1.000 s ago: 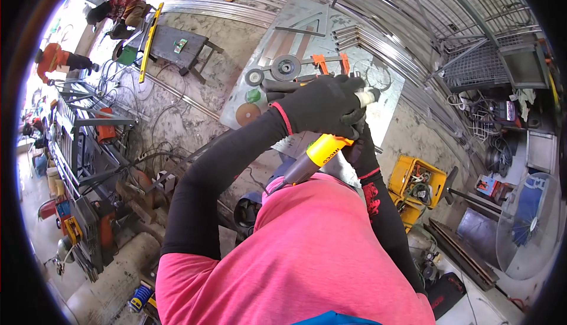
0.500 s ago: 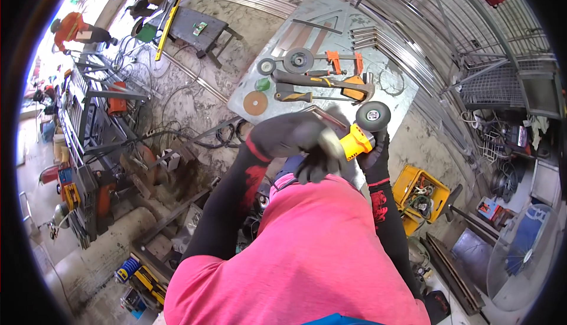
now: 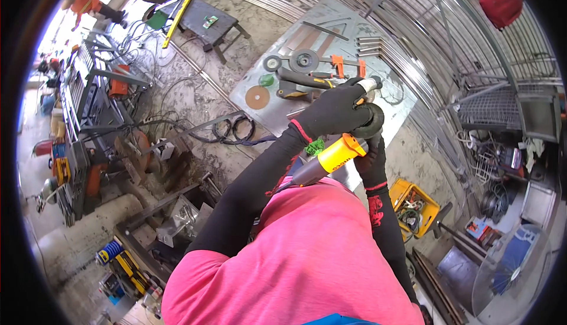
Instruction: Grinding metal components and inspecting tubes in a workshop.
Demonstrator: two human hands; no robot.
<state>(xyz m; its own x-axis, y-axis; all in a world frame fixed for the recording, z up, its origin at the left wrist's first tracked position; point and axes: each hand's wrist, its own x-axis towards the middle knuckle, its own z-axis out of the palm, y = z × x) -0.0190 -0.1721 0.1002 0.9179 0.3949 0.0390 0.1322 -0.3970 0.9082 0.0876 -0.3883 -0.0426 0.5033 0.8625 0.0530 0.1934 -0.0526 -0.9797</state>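
Observation:
A yellow and grey angle grinder (image 3: 335, 158) lies slanted against my pink shirt, its head pointing away from me. My right hand (image 3: 372, 162), in a black glove, is closed around the head end. The dark grinding disc (image 3: 370, 122) sits on the grinder's head. Over its left edge my gloved left hand (image 3: 336, 109) is curled, the fingers bent at the disc and partly hiding it. A pale fingertip shows at the far side. Just past the left hand, a hammer (image 3: 304, 79) and a screwdriver (image 3: 290, 93) lie on the metal sheet (image 3: 277, 118), partly covered.
Loose discs (image 3: 304, 60) and orange clamps (image 3: 337, 65) lie on the sheet. Metal tubes (image 3: 378, 47) run behind it. A yellow crate (image 3: 416, 210) of tools stands at the right. Cables (image 3: 230, 129) loop over the floor at left. Another person (image 3: 85, 5) in orange is far left.
My left hand has moved up and away from the grinder's body to its disc. The grinder has come nearer my shirt, showing more of its body. The view has shifted slightly.

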